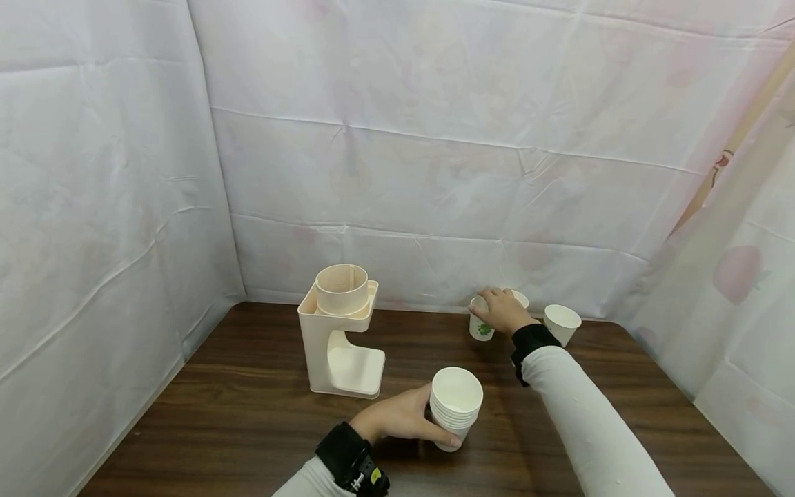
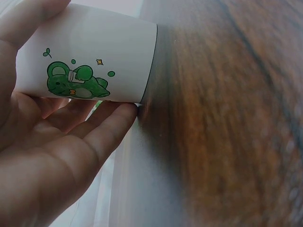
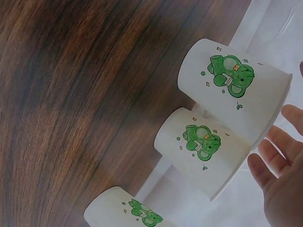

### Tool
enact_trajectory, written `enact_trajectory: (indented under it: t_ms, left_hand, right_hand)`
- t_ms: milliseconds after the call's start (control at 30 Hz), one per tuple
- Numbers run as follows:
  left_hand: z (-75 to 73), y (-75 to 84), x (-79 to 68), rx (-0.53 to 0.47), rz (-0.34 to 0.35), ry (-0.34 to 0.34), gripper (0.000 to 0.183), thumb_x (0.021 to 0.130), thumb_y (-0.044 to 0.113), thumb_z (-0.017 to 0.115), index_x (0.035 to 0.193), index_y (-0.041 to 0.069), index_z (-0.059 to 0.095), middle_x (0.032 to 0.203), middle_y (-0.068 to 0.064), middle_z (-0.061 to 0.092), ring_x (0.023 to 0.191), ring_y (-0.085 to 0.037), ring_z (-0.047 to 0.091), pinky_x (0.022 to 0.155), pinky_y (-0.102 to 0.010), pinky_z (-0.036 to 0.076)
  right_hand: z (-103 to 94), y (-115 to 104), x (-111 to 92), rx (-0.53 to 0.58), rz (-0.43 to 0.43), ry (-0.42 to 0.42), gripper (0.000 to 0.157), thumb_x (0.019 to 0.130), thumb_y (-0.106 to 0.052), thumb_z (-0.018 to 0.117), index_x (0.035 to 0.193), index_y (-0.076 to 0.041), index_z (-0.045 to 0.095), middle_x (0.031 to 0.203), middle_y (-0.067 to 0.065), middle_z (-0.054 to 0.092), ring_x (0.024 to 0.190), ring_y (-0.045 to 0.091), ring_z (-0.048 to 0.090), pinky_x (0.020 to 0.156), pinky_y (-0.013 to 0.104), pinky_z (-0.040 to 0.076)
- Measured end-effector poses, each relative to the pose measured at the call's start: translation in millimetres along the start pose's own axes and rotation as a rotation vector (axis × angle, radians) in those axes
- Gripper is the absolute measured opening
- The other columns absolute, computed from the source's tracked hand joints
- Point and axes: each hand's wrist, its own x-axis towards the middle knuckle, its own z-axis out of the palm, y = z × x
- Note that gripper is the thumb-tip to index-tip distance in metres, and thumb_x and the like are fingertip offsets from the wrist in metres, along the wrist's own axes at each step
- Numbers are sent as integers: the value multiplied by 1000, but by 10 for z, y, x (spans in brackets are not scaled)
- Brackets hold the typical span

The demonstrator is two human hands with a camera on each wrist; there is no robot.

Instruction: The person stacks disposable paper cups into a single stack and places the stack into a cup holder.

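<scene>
My left hand [image 1: 404, 416] grips a stack of white paper cups [image 1: 456, 400] near the front of the table, thumb and fingers curled round its side. A green cartoon bear shows on the outer cup [image 2: 90, 56] in the left wrist view. Farther back, my right hand [image 1: 502, 310] is over the leftmost single paper cup [image 1: 482, 327]. In the right wrist view, its loosely spread fingers [image 3: 267, 168] lie by the rims of two standing cups, the nearer cup [image 3: 236, 90] and the one beside it [image 3: 203, 151]; whether they touch is unclear.
A third single cup [image 1: 562, 321] stands at the right of the back row. A cream cup-holder stand [image 1: 319, 352] with a round tube [image 1: 341, 293] on top is left of the hands. White cloth [image 1: 397, 172] hangs behind the dark wooden table [image 1: 236, 407].
</scene>
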Motion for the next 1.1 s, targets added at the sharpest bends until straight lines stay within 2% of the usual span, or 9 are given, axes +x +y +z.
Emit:
enact_trajectory:
  t_ms: [333,567,800,933,1100]
  left_hand:
    - [4,17,-5,-8,-2,-4,78,79,19,88,143,24,43,123,15,60,117,-4,54,103,-28,37]
    - [-2,13,-3,1,-12,-1,78,79,20,88,143,25,43,123,16,59,117,-4,53,103,-28,37]
    - [-17,13,12,4,-25,3,80,79,21,88,144,26,42,123,16,59,118,-4,53,104,-29,36]
    - [-22,5,24,4,-26,-1,80,79,22,88,144,26,41,123,16,59,118,-4,53,104,-30,37]
    - [-19,-4,18,5,-22,-3,79,79,22,88,144,26,42,123,16,59,117,-4,53,103,-30,37]
  right_hand:
    - [-6,8,-13,3,-21,-15,55,104,-39,52,141,1,52,144,31,45,130,56,37,104,65,33]
    - [-28,3,-40,21,-80,-8,50,102,-36,56,137,0,57,140,30,49,128,54,40,105,63,32]
    - [-151,-16,-67,58,-154,-77,47,98,-36,64,132,-4,64,137,28,53,127,53,44,102,61,37]
    - [-179,-20,-75,86,-152,-114,46,96,-35,66,132,-6,64,138,25,54,131,48,44,103,57,40]
    - [-157,-44,-119,119,-165,-114,44,95,-31,69,131,-5,65,135,23,57,124,44,51,96,53,47]
